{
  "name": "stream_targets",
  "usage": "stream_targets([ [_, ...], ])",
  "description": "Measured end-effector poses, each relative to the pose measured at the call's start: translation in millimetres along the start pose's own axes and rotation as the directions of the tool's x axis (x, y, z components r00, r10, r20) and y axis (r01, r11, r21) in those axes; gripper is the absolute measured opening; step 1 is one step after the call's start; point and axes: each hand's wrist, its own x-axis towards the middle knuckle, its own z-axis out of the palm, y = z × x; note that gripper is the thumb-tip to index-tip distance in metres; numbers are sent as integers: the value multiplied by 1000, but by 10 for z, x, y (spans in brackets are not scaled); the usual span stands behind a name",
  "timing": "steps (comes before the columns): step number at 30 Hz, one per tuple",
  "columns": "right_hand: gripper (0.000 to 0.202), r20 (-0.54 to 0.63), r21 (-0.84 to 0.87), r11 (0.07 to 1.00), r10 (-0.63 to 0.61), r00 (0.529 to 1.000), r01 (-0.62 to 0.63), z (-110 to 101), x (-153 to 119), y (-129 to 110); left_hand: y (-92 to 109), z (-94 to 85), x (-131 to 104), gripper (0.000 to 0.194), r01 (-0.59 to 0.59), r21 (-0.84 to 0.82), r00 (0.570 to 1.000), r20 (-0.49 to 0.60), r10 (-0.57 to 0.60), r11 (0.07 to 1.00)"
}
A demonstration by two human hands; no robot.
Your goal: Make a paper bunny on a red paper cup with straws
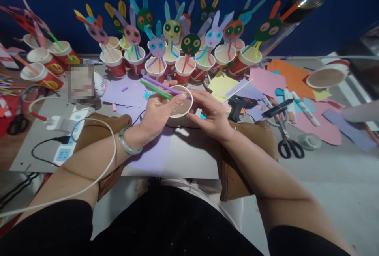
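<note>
In front of me a white-rimmed paper cup point(185, 110) is tilted with its mouth toward me. My left hand point(156, 114) is closed round its left side, thumb over the rim. A purple straw point(161, 85) and a green straw point(152, 89) lie across that hand and the cup's mouth, under the thumb. At the cup's right side, my right hand point(213, 114) has its fingers curled against the wall. Its fingertips are partly hidden behind the cup. Just beyond stand several red paper cups point(185, 72) with straw-legged, rabbit-eared paper faces point(156, 47).
To the right lie a black glue gun point(237, 106), scissors point(287, 141), clear tape point(309, 141), markers point(304, 108) and coloured paper point(291, 74). A power strip point(71, 137) with a white cable point(114, 145) crossing my left arm is on the left. Purple sheets point(151, 157) lie beneath my hands.
</note>
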Motion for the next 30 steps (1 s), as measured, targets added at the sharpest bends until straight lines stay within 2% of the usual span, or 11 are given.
stream_targets([
  [4,40,-47,-7,1000,-18,999,18,5,-4,-16,3,-19,21,43,43,-23,999,-2,-43,999],
  [9,30,-133,39,999,28,991,-23,17,-6,-25,-36,-20,29,42,84,-70,996,24,-83,994],
  [14,25,-143,-101,995,-13,990,-1,5,9,-47,-104,-27,52,41,102,-69,994,54,-99,992],
  [19,18,-200,-253,964,-130,971,77,17,-19,-43,-114,-57,68,33,103,-33,988,116,-98,994],
  [26,16,-202,-349,932,-174,964,95,22,-27,3,35,-95,144,39,-27,130,980,200,1,991],
  [30,14,-175,-341,933,-186,967,118,11,-18,31,23,-154,178,39,-136,234,981,171,97,963],
])
